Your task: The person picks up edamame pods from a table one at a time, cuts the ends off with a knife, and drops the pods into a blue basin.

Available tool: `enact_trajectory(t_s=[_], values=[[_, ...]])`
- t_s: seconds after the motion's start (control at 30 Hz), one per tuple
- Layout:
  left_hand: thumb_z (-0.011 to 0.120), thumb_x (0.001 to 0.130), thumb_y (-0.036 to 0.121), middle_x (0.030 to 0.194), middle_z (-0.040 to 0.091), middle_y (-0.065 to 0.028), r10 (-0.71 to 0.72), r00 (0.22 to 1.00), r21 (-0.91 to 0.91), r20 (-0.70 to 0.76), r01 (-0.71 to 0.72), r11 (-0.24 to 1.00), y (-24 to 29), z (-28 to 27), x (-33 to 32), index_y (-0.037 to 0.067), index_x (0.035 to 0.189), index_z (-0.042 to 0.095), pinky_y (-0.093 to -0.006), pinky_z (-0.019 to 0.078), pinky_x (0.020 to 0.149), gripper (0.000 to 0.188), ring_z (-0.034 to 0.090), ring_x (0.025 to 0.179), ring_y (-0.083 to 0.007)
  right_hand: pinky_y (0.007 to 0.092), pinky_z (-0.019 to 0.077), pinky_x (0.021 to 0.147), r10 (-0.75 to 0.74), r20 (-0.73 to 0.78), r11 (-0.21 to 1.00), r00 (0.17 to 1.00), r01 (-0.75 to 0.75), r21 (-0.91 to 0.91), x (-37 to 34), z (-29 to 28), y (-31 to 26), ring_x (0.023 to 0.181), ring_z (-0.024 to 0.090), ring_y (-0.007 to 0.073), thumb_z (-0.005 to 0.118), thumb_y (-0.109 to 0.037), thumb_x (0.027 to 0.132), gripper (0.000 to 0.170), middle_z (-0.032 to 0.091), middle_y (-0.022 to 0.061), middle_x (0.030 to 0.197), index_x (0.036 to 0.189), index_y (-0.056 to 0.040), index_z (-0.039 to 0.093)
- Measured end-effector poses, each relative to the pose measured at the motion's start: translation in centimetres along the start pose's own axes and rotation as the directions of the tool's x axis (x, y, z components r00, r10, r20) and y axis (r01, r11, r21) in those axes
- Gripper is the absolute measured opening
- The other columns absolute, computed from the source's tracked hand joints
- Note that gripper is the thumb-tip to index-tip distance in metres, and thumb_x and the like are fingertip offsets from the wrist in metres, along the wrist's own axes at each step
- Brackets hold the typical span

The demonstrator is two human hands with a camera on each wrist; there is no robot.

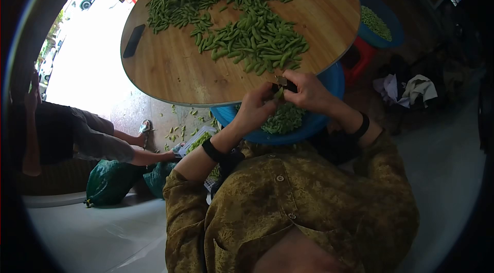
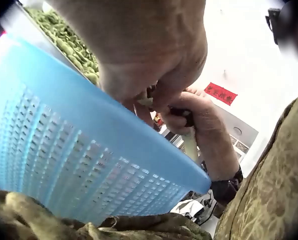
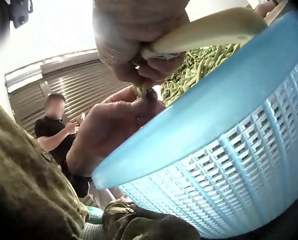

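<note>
Both hands meet above a blue basket [image 1: 337,85] at the table's near edge. A green pod [image 1: 279,93] is pinched in the fingertips of my left hand [image 1: 256,111]. My right hand [image 1: 311,93] grips a small dark tool [image 1: 291,87] against the pod. In the left wrist view, the left hand [image 2: 144,45] partly hides the pod, and the right hand [image 2: 209,125] is beyond it. The right wrist view has the right hand [image 3: 139,30] above the left hand [image 3: 106,132], with a pale curved object [image 3: 209,32] by its fingers; what this is, I cannot tell.
Green pods [image 1: 257,41] are heaped on the round wooden table [image 1: 175,75], near a dark flat object [image 1: 134,40]. A blue tub [image 1: 393,21] of beans stands beyond a red stool [image 1: 363,59]. At left are a person [image 1: 98,134] and green sacks [image 1: 110,183].
</note>
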State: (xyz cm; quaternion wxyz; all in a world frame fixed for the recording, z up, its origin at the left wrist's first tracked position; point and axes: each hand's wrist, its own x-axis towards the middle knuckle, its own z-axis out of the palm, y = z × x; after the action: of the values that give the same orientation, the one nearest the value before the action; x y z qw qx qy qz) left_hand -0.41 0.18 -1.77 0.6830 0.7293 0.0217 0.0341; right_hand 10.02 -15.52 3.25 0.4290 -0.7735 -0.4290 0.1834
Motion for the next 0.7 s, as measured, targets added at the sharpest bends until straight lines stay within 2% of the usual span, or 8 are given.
enact_trajectory(t_s=[0.13,0.2,0.23,0.3,0.4,0.5,0.6,0.7], values=[[0.055,0.088,0.006,0.077,0.063,-0.0049,0.078,0.997,0.324,-0.01,-0.071,0.943,0.4,-0.9,-1.3,0.001,0.104,0.055,-0.0282,0.0464,0.058,0.017,0.059,0.068,-0.0104,0.0402,0.0454,0.061,-0.006,0.041,0.996,0.999,0.009,-0.087,-0.1,0.5,1.2,0.069,0.061,0.033,0.064,-0.016,0.076,0.024,0.059,0.017,0.073,0.09,0.0003,0.054],[0.054,0.088,0.006,0.073,0.06,-0.0119,0.113,0.99,0.436,0.089,-0.14,0.889,-0.3,-1.7,-2.1,0.001,0.098,0.052,-0.0351,0.0457,0.056,0.012,0.061,0.063,-0.0216,0.0385,0.0449,0.06,0.012,0.082,0.991,0.997,-0.001,-0.135,-0.5,0.5,1.5,0.067,0.061,0.0301,0.066,-0.015,0.077,0.024,0.058,0.0157,0.072,0.091,0.0003,0.054],[0.054,0.088,0.006,0.073,0.06,-0.0119,0.114,0.989,0.437,0.089,-0.142,0.888,-0.3,-2.3,-2.7,0.001,0.098,0.052,-0.0351,0.0457,0.056,0.012,0.061,0.063,-0.0216,0.0397,0.0455,0.061,-0.072,0.215,0.972,0.974,0.117,-0.204,-1.1,0.4,1.4,0.071,0.061,0.0317,0.068,-0.021,0.077,0.029,0.058,0.015,0.074,0.091,-0.0002,0.054],[0.054,0.082,0.004,0.082,0.058,-0.0223,0.123,0.974,0.698,0.188,-0.221,0.681,-0.3,-3.4,-4.4,0.001,0.091,0.047,-0.0476,0.045,0.061,0.011,0.056,0.075,-0.0441,0.0408,0.0461,0.063,-0.142,0.352,0.937,0.925,0.241,-0.254,-2.6,0.6,1.6,0.074,0.061,0.0333,0.071,-0.027,0.078,0.034,0.058,0.0144,0.075,0.09,-0.0007,0.054],[0.053,0.081,0.002,0.078,0.056,-0.0214,0.133,0.987,0.694,0.093,-0.16,0.702,-0.8,-5.0,-6.1,0.002,0.088,0.045,-0.051,0.0427,0.061,0.01,0.056,0.074,-0.044,0.043,0.0493,0.07,-0.217,0.496,0.893,0.841,0.376,-0.247,-3.7,0.8,1.8,0.086,0.061,0.035,0.072,-0.039,0.076,0.043,0.061,0.0141,0.083,0.091,-0.0013,0.055],[0.053,0.081,0.002,0.08,0.057,-0.0209,0.175,0.982,0.718,0.076,-0.176,0.674,-1.6,-5.3,-5.9,0.002,0.088,0.046,-0.0514,0.0426,0.061,0.01,0.057,0.075,-0.0437,0.0419,0.048,0.064,-0.277,0.614,0.871,0.74,0.463,-0.166,-3.9,0.5,0.9,0.079,0.06,0.0317,0.073,-0.04,0.075,0.045,0.058,0.0116,0.077,0.087,-0.0022,0.053],[0.053,0.08,0.001,0.08,0.058,-0.0218,0.061,0.996,0.746,0.059,-0.084,0.661,-1.7,-5.5,-5.5,0.002,0.088,0.045,-0.0511,0.0426,0.061,0.011,0.057,0.075,-0.0438,0.0427,0.0482,0.06,-0.172,0.645,0.821,0.744,0.471,-0.324,-3.6,1.3,1.4,0.074,0.062,0.0317,0.072,-0.034,0.074,0.038,0.059,0.0113,0.074,0.083,-0.0037,0.051],[0.053,0.079,0.001,0.079,0.058,-0.0234,0.165,0.98,0.74,0.107,-0.19,0.646,-4.2,-5.9,-4.9,0.001,0.089,0.045,-0.0505,0.044,0.061,0.012,0.057,0.073,-0.044,0.0461,0.0494,0.061,-0.139,0.627,0.806,0.767,0.455,-0.378,-2.9,1.9,1.0,0.07,0.064,0.0354,0.067,-0.023,0.074,0.028,0.062,0.0156,0.069,0.085,-0.0025,0.053]])
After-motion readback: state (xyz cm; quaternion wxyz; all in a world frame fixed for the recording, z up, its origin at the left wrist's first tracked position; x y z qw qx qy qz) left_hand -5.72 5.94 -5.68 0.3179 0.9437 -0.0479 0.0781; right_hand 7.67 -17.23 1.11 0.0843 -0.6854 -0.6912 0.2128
